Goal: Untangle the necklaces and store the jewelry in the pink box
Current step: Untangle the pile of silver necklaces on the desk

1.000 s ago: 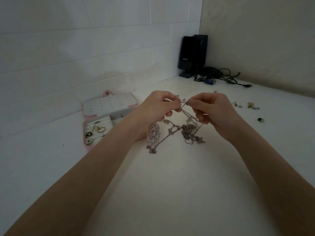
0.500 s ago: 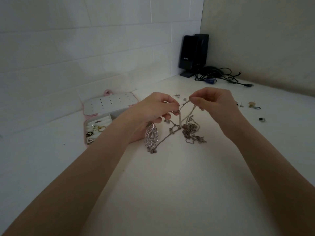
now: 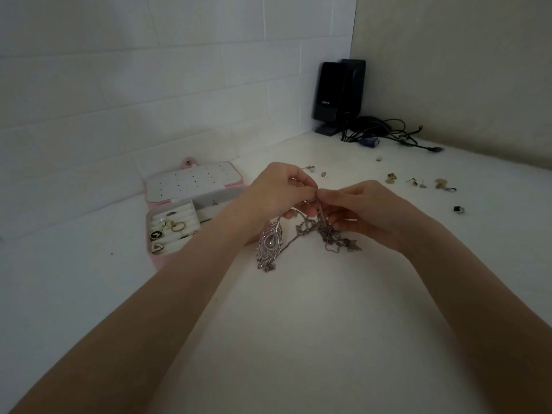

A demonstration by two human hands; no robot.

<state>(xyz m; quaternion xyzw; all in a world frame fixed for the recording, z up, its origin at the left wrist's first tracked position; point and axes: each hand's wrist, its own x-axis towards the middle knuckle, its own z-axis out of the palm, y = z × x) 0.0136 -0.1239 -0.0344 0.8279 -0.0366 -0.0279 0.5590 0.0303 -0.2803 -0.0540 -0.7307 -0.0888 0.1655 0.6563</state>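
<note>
A tangle of silver necklaces [image 3: 331, 234] lies on the white table at the centre. Its large feather pendant [image 3: 270, 243] hangs down at the left. My left hand [image 3: 277, 194] and my right hand [image 3: 358, 207] meet just above the tangle, and the fingertips of both pinch the same chain at one spot. The pink box [image 3: 155, 259] stands open to the left, with its white perforated lid [image 3: 191, 182] tipped back. Several rings sit in its ring rolls [image 3: 171, 227].
Loose earrings and small jewelry pieces [image 3: 418, 183] are scattered at the right, with a dark ring [image 3: 458, 209] further out. More studs [image 3: 313, 170] lie behind my hands. Black speakers [image 3: 339, 97] and cables [image 3: 385, 132] fill the far corner by the walls.
Both hands have dropped closer to the table and drawn together until the fingertips meet. The lifted chain has sunk back toward the pile.
</note>
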